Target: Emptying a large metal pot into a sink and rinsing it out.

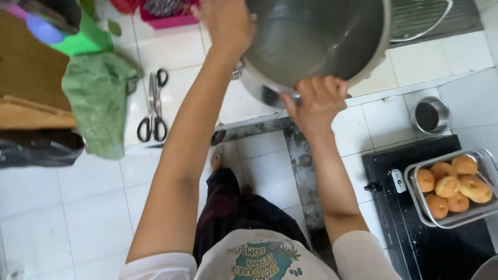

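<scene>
1. The person holds a large metal pot (316, 41) up in front of them with both hands, tilted so its bare grey inside faces the camera. It hangs above the white tiled floor (93, 202), not resting on anything.
2. The left hand (225, 21) lies against the far left rim; I cannot tell how its fingers sit, since the top edge of the view cuts them off.
3. The right hand (316, 101) grips the near rim by a dark handle stub, fingers (332, 85) curled together over the edge, thumb underneath.
4. My judgement: a pot this wide turns easily, so both hands should stay on opposite sides of the rim, and the right hand's curl wants to be firm.
5. Keeping the tilt slow would seem wise, because anything inside would slide toward the low near edge.
6. Scissors (153, 106) lie on the floor just left of the left arm, beside a green cloth (98, 98); worth stepping clear of.
7. To the right, a metal tray (415, 189) of round golden buns (448, 185) sits on a black stove top (430, 249), with a small steel cup (430, 115) behind it, well apart from the pot.
</scene>
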